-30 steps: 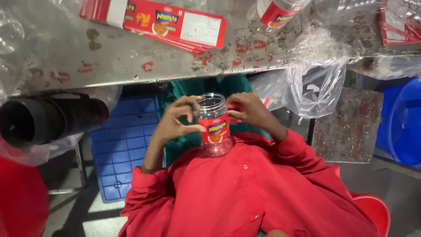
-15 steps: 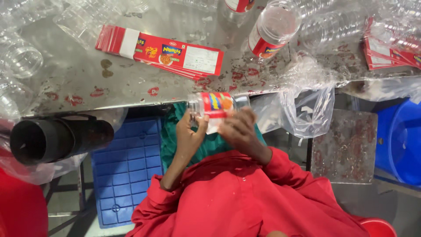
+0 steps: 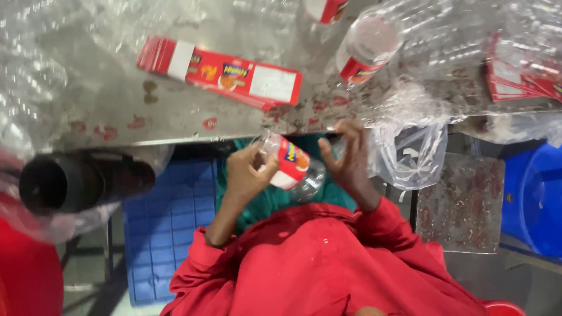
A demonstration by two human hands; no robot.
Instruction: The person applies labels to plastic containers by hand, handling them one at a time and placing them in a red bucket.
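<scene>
My left hand (image 3: 244,174) grips a small clear plastic jar (image 3: 291,167) with a red and yellow label, tilted on its side just below the table edge. My right hand (image 3: 350,159) is beside the jar's right end, fingers spread and raised toward the table edge, touching little or nothing of the jar. I wear red sleeves over a green garment. On the metal table (image 3: 175,117) above lies a stack of red labels (image 3: 222,73). Another labelled clear jar (image 3: 366,52) lies on the table to the upper right.
A black tube (image 3: 82,181) juts from under the table at left. A blue crate (image 3: 167,228) sits on the floor. A clear plastic bag (image 3: 410,155) hangs off the table edge. A blue bin (image 3: 535,199) is at right, more red labels (image 3: 521,76) at upper right.
The jar has gone from upright in front of my chest up toward the table edge and tipped on its side. My right hand has come off it and opened.
</scene>
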